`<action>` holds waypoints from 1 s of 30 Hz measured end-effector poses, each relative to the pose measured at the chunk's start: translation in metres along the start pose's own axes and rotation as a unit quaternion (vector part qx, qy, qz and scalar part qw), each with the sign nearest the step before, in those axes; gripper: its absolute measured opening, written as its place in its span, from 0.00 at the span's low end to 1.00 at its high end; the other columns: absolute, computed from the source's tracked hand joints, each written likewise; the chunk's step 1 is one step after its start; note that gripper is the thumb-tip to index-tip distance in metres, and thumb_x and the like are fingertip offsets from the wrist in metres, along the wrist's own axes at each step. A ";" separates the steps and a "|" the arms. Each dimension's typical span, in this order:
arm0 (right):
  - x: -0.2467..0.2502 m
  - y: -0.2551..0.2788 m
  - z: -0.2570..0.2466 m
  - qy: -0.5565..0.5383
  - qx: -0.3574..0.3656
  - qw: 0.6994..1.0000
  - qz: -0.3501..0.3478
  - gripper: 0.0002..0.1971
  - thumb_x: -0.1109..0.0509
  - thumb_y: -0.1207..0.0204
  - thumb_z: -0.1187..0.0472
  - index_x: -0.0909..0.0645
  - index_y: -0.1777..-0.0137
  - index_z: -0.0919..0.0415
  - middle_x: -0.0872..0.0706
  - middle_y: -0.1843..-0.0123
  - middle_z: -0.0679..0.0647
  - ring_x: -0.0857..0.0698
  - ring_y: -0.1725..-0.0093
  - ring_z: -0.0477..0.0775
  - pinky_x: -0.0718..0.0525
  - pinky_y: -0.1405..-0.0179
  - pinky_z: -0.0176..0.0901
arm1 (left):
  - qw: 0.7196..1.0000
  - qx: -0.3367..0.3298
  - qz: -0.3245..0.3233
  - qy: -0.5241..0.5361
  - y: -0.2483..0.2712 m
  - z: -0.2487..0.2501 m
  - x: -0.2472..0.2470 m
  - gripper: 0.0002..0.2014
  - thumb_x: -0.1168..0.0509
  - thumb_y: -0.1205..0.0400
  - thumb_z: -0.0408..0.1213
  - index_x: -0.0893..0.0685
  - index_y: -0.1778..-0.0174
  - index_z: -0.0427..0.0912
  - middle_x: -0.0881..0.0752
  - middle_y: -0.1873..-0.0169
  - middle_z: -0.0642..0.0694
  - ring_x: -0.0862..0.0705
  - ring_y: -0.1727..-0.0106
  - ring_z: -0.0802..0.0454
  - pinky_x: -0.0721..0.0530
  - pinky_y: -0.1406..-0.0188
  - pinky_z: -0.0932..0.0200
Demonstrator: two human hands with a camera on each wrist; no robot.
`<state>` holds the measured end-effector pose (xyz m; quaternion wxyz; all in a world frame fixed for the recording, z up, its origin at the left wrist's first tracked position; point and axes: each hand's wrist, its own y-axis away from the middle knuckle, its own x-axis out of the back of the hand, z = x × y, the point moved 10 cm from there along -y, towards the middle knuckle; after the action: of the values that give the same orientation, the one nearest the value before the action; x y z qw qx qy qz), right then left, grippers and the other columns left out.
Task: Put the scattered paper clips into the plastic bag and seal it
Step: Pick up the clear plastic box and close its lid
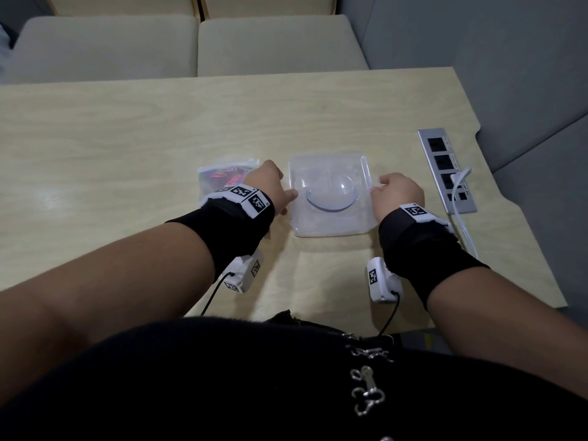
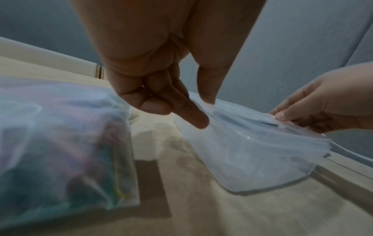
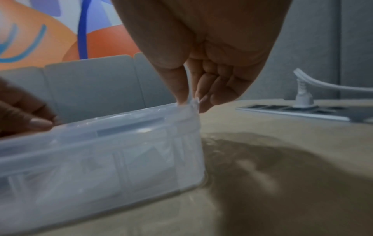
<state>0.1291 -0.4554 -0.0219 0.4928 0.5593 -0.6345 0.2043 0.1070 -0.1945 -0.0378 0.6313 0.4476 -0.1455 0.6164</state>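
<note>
A small clear plastic bag (image 1: 222,175) with coloured paper clips inside lies on the table, partly behind my left wrist; in the left wrist view the bag (image 2: 60,135) is blurred and its seal cannot be made out. To its right stands a clear plastic container (image 1: 331,159). My left hand (image 1: 276,189) pinches the container's left rim between thumb and forefinger (image 2: 193,118). My right hand (image 1: 397,192) pinches the right rim with thumb and fingertips (image 3: 182,95). No loose clips show on the table.
A recessed power strip (image 1: 445,170) with a white cable (image 1: 459,198) plugged in sits in the table (image 1: 127,138) right of my right hand. Beige cushioned seats (image 1: 111,46) lie beyond the far edge. A grey wall stands at the right.
</note>
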 end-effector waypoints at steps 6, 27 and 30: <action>0.004 0.003 -0.020 0.124 0.050 0.991 0.010 0.15 0.40 0.19 0.67 0.19 0.35 0.63 0.15 0.38 0.64 0.17 0.39 0.67 0.20 0.47 0.47 | 0.996 -0.045 0.001 -0.077 -0.001 0.018 0.001 0.16 0.34 0.20 0.38 0.30 0.40 0.42 0.10 0.63 0.43 0.11 0.64 0.46 0.21 0.72 0.59; -0.037 0.041 -0.047 0.224 0.167 0.960 -0.024 0.24 0.43 0.20 0.43 0.28 0.28 0.53 0.34 0.22 0.57 0.37 0.24 0.63 0.33 0.30 0.56 | 0.995 -0.083 0.014 -0.048 -0.001 0.042 0.003 0.15 0.39 0.18 0.43 0.32 0.39 0.44 0.10 0.58 0.42 0.13 0.56 0.40 0.15 0.55 0.48; -0.032 0.034 -0.046 0.222 0.154 0.962 -0.038 0.23 0.45 0.19 0.46 0.28 0.27 0.54 0.34 0.22 0.58 0.37 0.23 0.63 0.34 0.30 0.56 | 0.996 -0.077 -0.030 -0.034 0.015 0.027 0.006 0.11 0.38 0.19 0.45 0.29 0.44 0.48 0.09 0.63 0.46 0.11 0.58 0.45 0.13 0.51 0.47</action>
<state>0.1126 -0.3915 -0.0197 0.5361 0.5928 -0.4487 0.3998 0.1050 -0.2133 -0.0123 0.6768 0.4224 -0.2007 0.5686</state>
